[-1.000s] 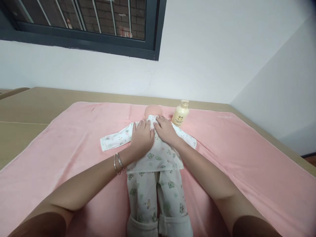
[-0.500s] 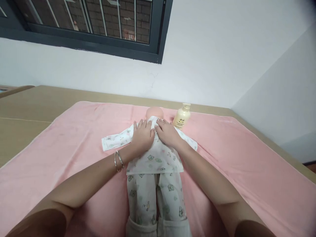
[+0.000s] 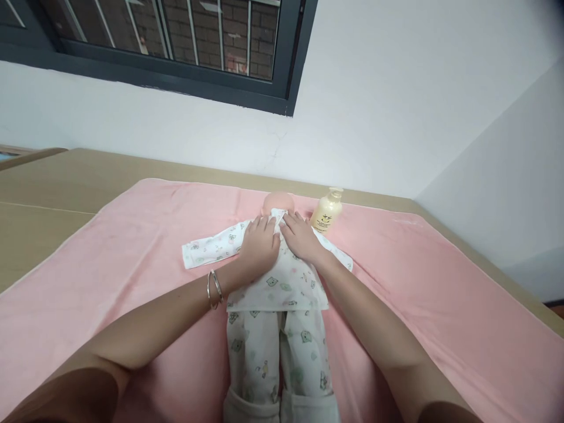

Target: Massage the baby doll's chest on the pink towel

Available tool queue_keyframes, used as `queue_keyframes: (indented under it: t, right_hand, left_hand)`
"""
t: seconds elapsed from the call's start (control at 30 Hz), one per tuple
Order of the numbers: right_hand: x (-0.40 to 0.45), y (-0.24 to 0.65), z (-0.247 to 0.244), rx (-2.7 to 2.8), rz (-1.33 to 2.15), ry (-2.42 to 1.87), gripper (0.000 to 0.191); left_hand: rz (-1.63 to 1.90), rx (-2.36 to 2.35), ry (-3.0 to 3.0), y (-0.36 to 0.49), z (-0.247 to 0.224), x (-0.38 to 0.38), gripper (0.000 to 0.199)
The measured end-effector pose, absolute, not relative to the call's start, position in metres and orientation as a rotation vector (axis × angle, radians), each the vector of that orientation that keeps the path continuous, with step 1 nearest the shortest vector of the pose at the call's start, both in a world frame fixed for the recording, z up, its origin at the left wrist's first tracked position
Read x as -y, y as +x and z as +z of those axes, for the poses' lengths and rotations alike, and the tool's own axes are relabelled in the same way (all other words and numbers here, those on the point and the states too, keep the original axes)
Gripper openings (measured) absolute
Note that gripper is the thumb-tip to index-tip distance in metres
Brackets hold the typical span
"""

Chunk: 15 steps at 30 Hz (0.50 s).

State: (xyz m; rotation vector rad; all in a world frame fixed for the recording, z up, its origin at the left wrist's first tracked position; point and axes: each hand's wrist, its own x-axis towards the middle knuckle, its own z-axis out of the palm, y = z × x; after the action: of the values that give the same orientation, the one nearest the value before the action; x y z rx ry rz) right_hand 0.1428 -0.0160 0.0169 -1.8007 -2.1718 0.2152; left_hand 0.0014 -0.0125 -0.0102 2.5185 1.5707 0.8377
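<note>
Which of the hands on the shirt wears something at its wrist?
The left hand: silvery bangles circle its wrist, while the right hand has a bare wrist.

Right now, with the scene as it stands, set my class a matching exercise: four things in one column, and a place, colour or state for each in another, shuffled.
Column one
1. bottle
2. blanket
3. bangles
4. left hand

Column two
A. around a wrist
B. laid on the printed top
C. pale yellow, with dark print
D. pink, spread over the table

Right pairs: 1-C, 2-D, 3-A, 4-B
</note>
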Motion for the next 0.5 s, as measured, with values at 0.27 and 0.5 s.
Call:
queue_keyframes:
  t: [0.27, 0.5]
  right_hand:
    - [0.041, 0.123, 0.018, 2.220, 0.045, -1.845, 0.055]
    - [0.016, 0.140, 0.015, 2.127, 0.187, -1.811, 0.048]
  left_hand:
    - [0.768, -1.471, 2.414, -0.009, 0.003, -0.009, 0.041]
    - [0.818, -1.617, 2.469, 0.004, -0.009, 0.013, 0.051]
